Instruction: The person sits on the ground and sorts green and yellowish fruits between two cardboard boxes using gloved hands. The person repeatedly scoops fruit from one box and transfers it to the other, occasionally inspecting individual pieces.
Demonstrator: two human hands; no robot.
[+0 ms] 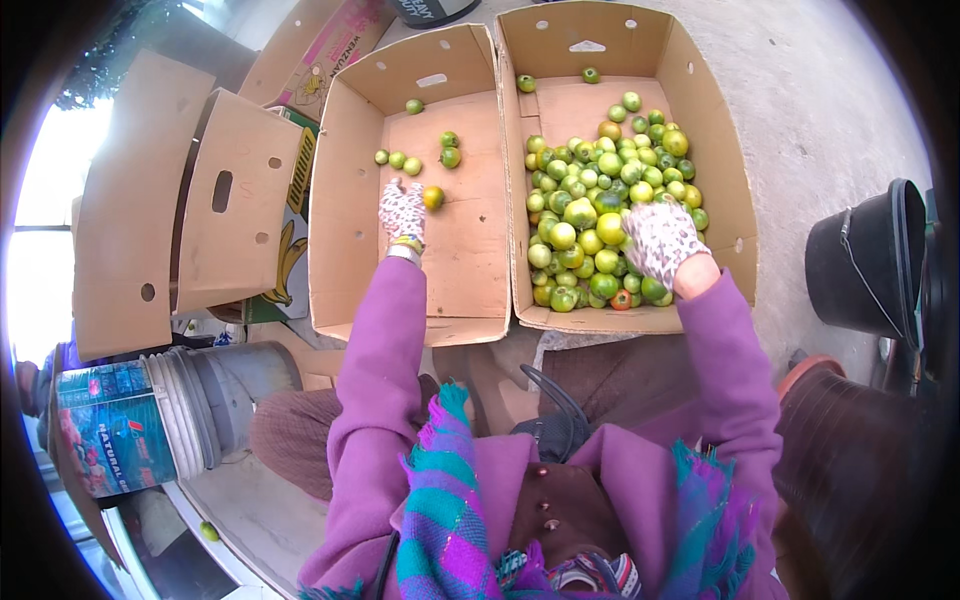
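Two open cardboard boxes stand side by side before me. The right cardboard box [720, 157] holds a heap of green tomatoes [581, 214], with a few orange or red ones among them. My right hand [664, 236], in a spotted glove, lies on the right part of this heap; its fingertips are blurred and whether it grips a tomato cannot be made out. The left cardboard box [465, 262] has several scattered green tomatoes in it. Inside it is my left hand [403, 212], gloved alike, beside an orange-green tomato [433, 198]. Its palm side is hidden.
Cardboard cartons [232, 202] stand at the left, one with a banana print. Below them lies a plastic bucket [180, 409] on its side, near a single green tomato [209, 531]. At the right are a black bucket [855, 255] and a dark, red-rimmed container [847, 427].
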